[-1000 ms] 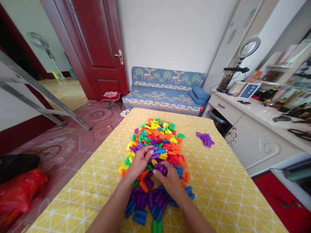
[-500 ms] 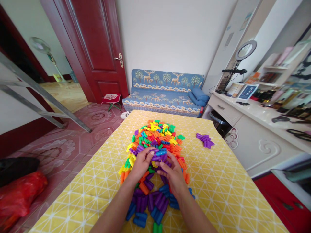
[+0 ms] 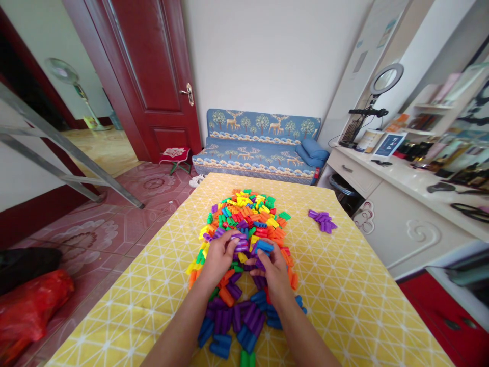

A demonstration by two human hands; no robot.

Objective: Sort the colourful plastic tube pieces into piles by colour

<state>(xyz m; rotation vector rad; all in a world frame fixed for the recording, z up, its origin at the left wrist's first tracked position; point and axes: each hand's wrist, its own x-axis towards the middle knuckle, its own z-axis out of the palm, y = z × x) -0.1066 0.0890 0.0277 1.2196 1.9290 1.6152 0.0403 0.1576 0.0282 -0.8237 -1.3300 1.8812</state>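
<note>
Purple plastic building blocks (image 3: 240, 242), shaped like joined tubes, are pinched in my left hand (image 3: 221, 255) above the pile. Close to its right, my right hand (image 3: 273, 262) grips a blue building block (image 3: 263, 246), with purple showing beneath it. A gap separates what the two hands hold. Under and beyond them spreads a heap of mixed orange, yellow, green and red blocks (image 3: 248, 206). Nearer to me lie purple blocks (image 3: 225, 318) and blue blocks (image 3: 220, 346). My fingers partly hide the held pieces.
A small group of purple blocks (image 3: 323, 221) lies apart at the right on the yellow patterned tablecloth (image 3: 344, 300). Beyond the table stands a blue sofa (image 3: 260, 148). A white dresser (image 3: 393, 204) is on the right, a metal ladder (image 3: 72, 158) on the left.
My right hand has come up to the pieces in my left hand and drawn the blue block away to the right. The purple pieces stay in my left hand.
</note>
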